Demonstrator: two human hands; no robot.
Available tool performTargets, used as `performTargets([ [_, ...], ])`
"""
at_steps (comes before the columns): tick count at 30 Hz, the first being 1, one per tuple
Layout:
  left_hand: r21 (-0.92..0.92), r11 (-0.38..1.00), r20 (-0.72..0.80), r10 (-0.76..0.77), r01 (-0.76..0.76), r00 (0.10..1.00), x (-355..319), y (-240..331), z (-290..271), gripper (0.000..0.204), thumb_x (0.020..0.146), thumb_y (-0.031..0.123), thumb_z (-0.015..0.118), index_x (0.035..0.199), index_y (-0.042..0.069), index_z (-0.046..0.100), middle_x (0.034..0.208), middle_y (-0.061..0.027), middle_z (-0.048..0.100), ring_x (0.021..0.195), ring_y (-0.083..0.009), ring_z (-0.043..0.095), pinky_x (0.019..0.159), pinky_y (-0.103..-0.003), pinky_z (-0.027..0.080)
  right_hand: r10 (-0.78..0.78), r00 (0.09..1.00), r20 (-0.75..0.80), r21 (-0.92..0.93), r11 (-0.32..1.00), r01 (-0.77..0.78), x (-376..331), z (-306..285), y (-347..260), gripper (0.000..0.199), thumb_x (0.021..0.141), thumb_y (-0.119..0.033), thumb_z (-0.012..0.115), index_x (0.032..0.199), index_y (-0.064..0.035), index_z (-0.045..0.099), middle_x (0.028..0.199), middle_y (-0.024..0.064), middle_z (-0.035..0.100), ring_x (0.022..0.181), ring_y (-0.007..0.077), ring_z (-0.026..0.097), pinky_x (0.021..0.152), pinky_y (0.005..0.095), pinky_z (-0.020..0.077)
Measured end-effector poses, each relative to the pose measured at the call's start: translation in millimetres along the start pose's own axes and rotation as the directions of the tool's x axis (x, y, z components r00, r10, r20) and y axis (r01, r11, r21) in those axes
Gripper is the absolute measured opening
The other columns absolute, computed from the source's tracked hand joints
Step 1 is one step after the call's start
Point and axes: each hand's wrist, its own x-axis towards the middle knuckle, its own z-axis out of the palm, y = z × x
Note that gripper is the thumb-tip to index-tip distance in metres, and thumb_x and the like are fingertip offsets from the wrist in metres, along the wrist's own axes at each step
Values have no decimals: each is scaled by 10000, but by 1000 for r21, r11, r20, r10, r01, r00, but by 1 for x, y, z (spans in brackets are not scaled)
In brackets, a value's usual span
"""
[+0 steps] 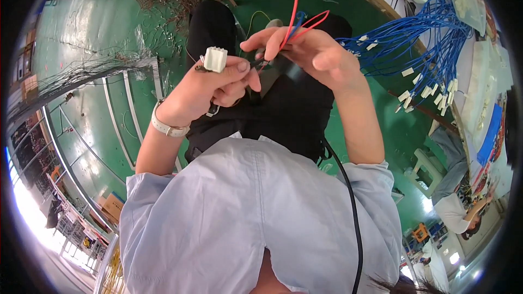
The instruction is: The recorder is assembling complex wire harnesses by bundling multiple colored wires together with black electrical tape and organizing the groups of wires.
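My left hand (220, 84) is closed, with a white plastic connector housing (216, 59) standing up above its thumb and forefinger. Something dark and thin runs from that grip toward my other hand; its kind is hard to make out. To the right and slightly farther off, my right hand (321, 57) is bent round a red wire (296, 5), which rises past the fingers to the top edge and also loops beside them. A short blue wire (298, 24) shows at the same fingers. The fingertips of both hands nearly meet above my lap.
A bundle of blue wires (419, 32) with white connectors hangs off the workbench at right. Wire racks (109, 84) stand at left. A light stool (425, 171) and a seated person (455, 212) are at lower right. A black cable (354, 212) crosses my shirt.
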Motion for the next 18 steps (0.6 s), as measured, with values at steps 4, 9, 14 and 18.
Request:
performTargets([
  [4, -119, 987, -20, -109, 106, 994, 6, 1, -4, 354, 1002, 266, 456, 852, -11, 617, 541, 88, 255, 464, -37, 199, 431, -244, 150, 77, 970, -231, -255, 957, -137, -1, 17, 0, 388, 668, -36, 707, 1046, -14, 623, 1151, 78, 558, 985, 143, 550, 855, 260, 432],
  [9, -98, 979, 88, -172, 180, 981, 7, 2, -2, 357, 1002, 285, 461, 796, 18, 579, 526, 95, 242, 442, -32, 191, 423, -242, 144, -205, 937, -284, -722, 688, -68, -2, 9, -2, 444, 626, 97, 675, 1050, -32, 661, 1127, -16, 541, 681, 61, 315, 652, 202, 344],
  [14, -89, 984, 97, -142, 151, 985, 3, 2, -1, 355, 999, 292, 470, 790, 21, 566, 525, 98, 240, 446, -29, 189, 423, -241, 142, -298, 757, -582, -601, 784, -153, 21, 17, 12, 435, 682, 57, 732, 1102, 38, 621, 1264, 111, 546, 1171, 194, 549, 967, 333, 475],
  [18, -134, 981, 66, -131, 139, 989, 3, 2, -5, 358, 1001, 288, 464, 788, 19, 566, 529, 96, 242, 449, -31, 191, 420, -240, 146, 28, 968, -249, -195, 978, -79, 12, -2, 3, 362, 762, -52, 629, 1102, 71, 612, 1293, 210, 534, 1184, 271, 544, 970, 389, 459],
])
